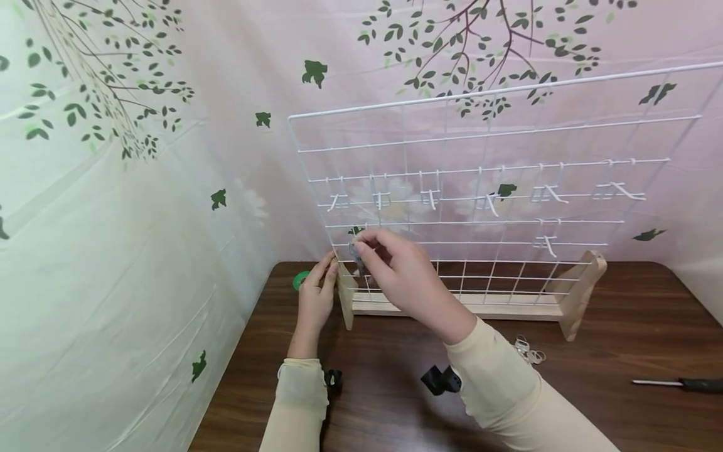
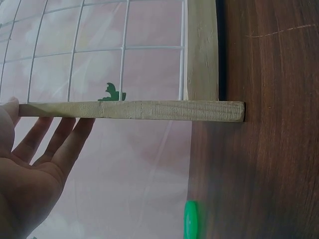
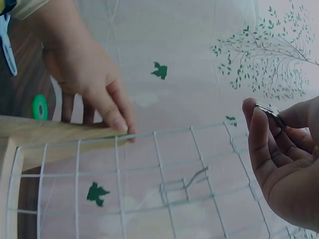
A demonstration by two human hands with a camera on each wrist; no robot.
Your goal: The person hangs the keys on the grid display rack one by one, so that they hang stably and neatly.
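So the right hand [image 1: 398, 267] is pinching a small greyish piece [image 3: 269, 113], its grip pressing thumb and fingertips together on it. Honestly can't tell what the piece is, since the fingers are covering a lot of it. From the head view it's showing up near the left side of the wire grid [image 1: 463, 169], above the tabletop's [image 1: 384, 402] far edge.

Left hand [image 1: 317, 294] is holding the left wooden upright [image 2: 169, 110], thumb on one face and the other fingers on the opposite one, so that grip is clasping wood.

The grid is standing along the far edge. Six white hooks [image 1: 491, 204] are hanging in one row, plus a lower hook [image 1: 546, 245] that's hanging toward the right.

A green ring [image 1: 299, 280] is sitting by the far left corner, some pale rings [image 1: 530, 353] are lying right of center, and a screwdriver [image 1: 686, 383] is lying toward the right edge.
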